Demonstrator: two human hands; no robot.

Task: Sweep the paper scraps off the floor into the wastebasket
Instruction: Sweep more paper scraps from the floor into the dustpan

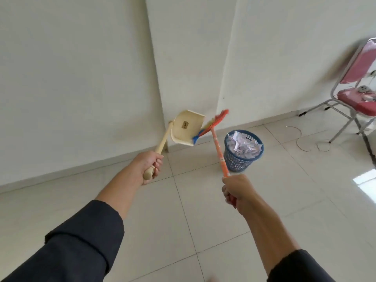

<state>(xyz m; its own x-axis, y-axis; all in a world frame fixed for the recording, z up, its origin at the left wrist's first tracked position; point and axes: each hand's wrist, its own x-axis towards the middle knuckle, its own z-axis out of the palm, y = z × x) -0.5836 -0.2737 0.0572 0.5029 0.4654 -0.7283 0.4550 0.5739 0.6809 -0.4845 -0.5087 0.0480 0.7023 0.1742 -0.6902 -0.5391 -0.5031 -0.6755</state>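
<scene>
My left hand [149, 166] grips the cream handle of a cream dustpan [186, 128], raised off the floor with its scoop facing me near the wall corner. My right hand [236, 191] grips the orange handle of a broom [215, 124], whose orange and blue bristles touch the dustpan's right edge. A blue mesh wastebasket [243, 151] stands on the floor to the right of both tools, filled with white paper scraps [242, 144]. No scraps show in the pan.
A white wall and a projecting corner stand just behind the dustpan. A red folding chair [358, 94] with a metal frame stands at the right. A thin white cable [305, 141] loops on the tiled floor [183, 220] beside it.
</scene>
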